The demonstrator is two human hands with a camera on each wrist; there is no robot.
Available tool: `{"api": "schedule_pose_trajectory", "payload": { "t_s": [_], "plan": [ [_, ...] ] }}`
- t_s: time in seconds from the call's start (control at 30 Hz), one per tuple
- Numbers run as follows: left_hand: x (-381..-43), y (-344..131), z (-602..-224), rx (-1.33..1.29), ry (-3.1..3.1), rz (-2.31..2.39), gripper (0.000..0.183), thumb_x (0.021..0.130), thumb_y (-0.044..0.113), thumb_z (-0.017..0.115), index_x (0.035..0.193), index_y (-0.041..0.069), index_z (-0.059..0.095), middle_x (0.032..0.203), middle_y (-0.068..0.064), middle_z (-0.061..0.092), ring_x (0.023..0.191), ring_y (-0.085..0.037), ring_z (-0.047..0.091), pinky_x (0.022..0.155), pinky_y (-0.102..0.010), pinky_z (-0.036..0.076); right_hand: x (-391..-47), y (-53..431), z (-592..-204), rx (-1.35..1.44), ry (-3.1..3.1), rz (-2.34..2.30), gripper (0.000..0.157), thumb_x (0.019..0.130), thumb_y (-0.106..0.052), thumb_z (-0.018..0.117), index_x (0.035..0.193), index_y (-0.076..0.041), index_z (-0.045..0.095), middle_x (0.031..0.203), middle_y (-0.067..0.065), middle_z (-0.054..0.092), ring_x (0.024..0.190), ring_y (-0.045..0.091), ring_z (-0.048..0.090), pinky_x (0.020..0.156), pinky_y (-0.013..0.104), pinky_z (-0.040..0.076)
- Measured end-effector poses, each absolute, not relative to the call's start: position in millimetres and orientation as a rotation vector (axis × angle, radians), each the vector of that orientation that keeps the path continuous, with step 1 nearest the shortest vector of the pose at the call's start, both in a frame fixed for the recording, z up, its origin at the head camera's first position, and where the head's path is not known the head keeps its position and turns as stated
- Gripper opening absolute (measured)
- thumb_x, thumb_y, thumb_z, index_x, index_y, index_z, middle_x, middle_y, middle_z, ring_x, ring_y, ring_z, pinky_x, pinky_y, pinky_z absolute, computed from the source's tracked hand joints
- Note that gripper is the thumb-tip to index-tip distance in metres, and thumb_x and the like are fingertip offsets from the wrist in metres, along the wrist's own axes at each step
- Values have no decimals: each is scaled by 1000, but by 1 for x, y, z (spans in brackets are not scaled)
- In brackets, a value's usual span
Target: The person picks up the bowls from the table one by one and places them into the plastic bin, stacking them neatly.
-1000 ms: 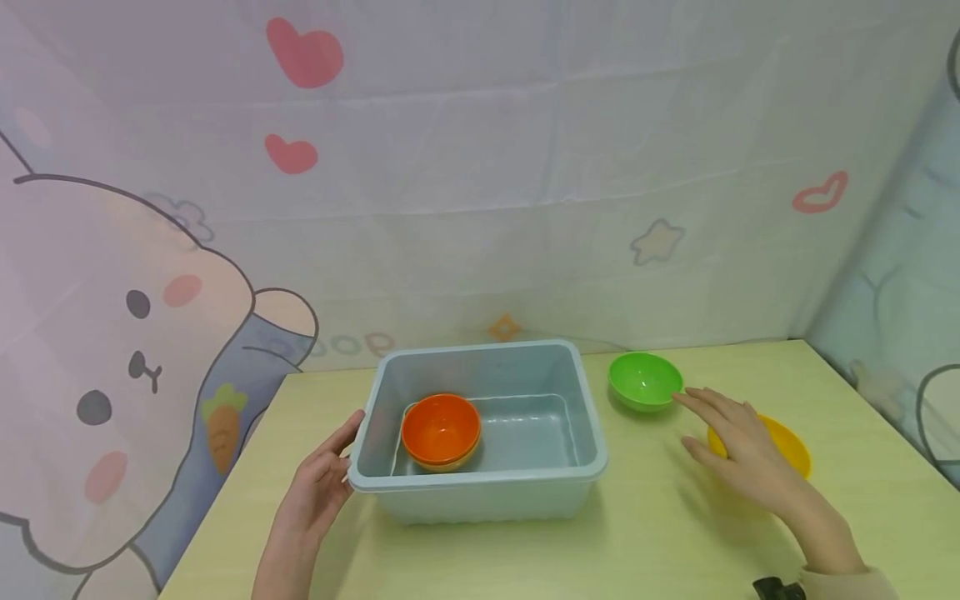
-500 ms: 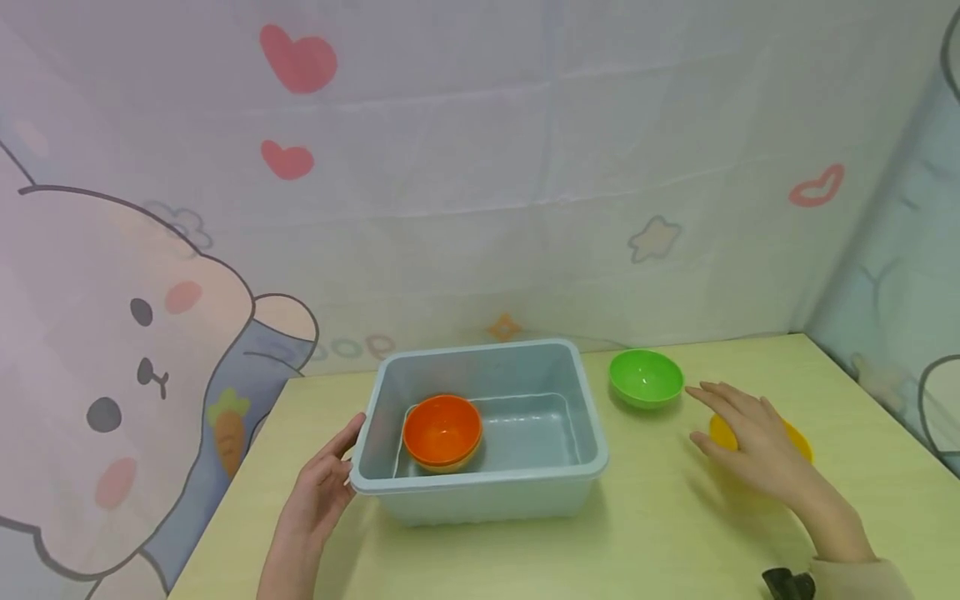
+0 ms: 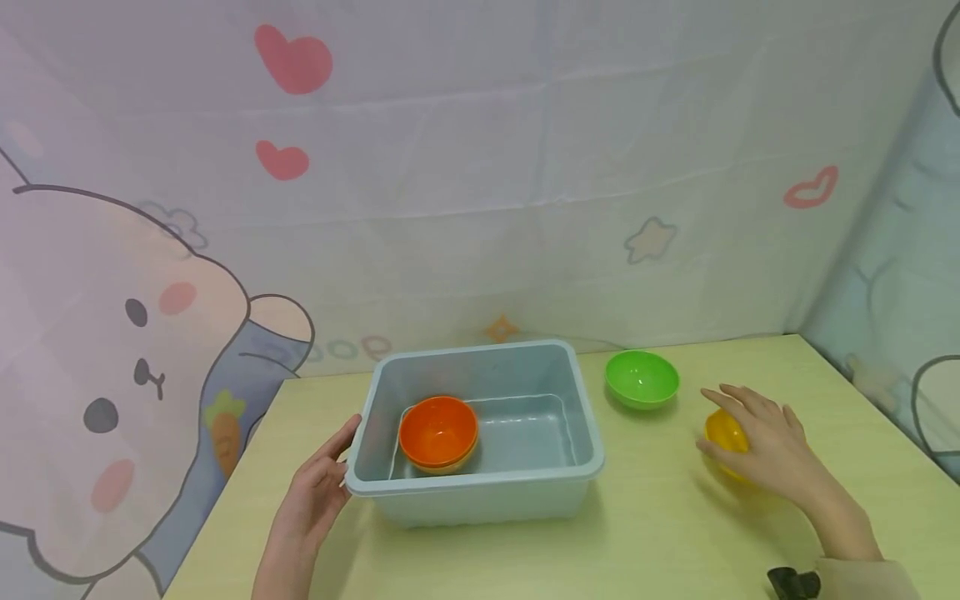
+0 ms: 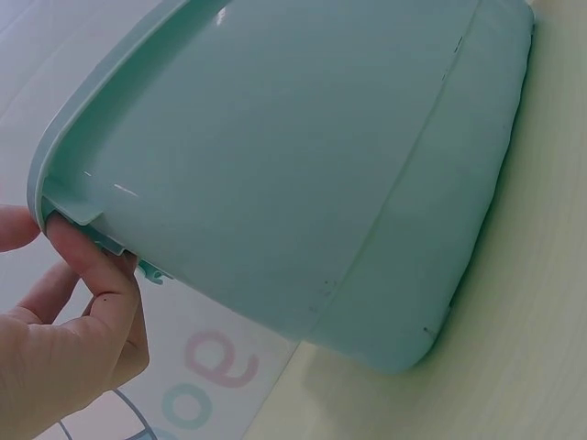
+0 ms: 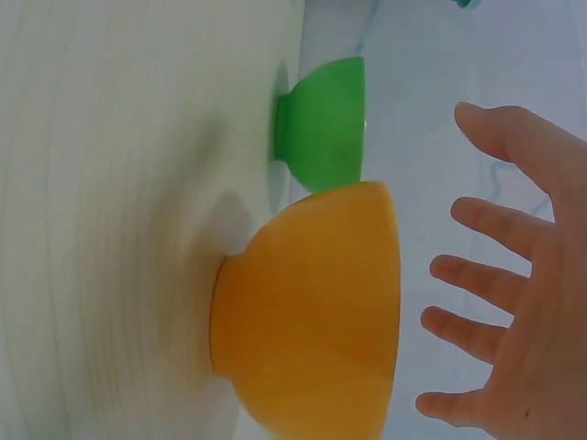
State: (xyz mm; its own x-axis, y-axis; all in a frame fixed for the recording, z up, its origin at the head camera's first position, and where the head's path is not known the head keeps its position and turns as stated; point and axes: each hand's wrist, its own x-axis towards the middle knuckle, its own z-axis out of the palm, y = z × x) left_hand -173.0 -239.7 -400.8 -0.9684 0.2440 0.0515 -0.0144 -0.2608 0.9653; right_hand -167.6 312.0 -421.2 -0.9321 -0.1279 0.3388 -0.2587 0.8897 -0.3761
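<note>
A light blue-grey plastic bin stands on the table, and my left hand holds its left rim. In the left wrist view, the fingers curl under that rim with the thumb at its edge. An orange bowl sits inside the bin at the left, nested on a paler one. My right hand hovers above a yellow bowl, hiding much of it. The right wrist view has its fingers spread apart, clear of the yellow bowl's rim.
A green bowl stands upright to the right of the bin, farther back than the yellow one. Behind the pale wooden table hangs a printed cloth backdrop, with another cloth along the right side.
My right hand has moved slightly right, away from the green bowl and over the yellow bowl, which is now more covered. The left hand stays at the bin's rim.
</note>
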Motion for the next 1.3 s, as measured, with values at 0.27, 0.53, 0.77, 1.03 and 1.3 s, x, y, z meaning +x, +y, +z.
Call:
{"api": "schedule_pose_trajectory", "payload": {
  "t_s": [0.27,0.53,0.77,1.03,1.3],
  "plan": [
    [-175,-242,-403,312,1781,2356,59,90,-2,32,135,30,55,132,20,55,113,-3,52,88,-25,44,-168,314,-427,222,-2819,567,75,81,-50,68,141,-13,43,144,26,36,129,53,28,94,81,11],
    [-173,-239,-399,246,1811,2346,60,89,-2,32,135,29,54,131,19,54,111,-4,52,87,-25,43,-169,317,-432,153,-2881,567,79,82,-57,64,143,-13,40,147,28,31,129,57,24,92,83,11],
    [-173,-240,-401,284,1791,2361,60,89,-3,31,133,30,55,132,17,54,111,-5,51,85,-24,44,-171,320,-436,118,-2918,565,81,82,-60,61,145,-15,37,148,29,29,129,59,22,92,82,11],
    [-173,-238,-399,252,1788,2362,61,89,-3,31,139,25,51,132,17,54,112,-5,51,87,-24,45,-171,322,-439,99,-2947,569,82,83,-61,59,146,-15,35,148,30,27,129,61,20,92,82,11],
    [-173,-239,-400,285,1759,2390,60,89,-5,30,128,31,59,131,17,55,110,-5,52,86,-24,45,-170,323,-440,78,-2964,566,82,83,-62,59,145,-13,37,148,31,27,129,62,20,92,82,11]
  ]
}}
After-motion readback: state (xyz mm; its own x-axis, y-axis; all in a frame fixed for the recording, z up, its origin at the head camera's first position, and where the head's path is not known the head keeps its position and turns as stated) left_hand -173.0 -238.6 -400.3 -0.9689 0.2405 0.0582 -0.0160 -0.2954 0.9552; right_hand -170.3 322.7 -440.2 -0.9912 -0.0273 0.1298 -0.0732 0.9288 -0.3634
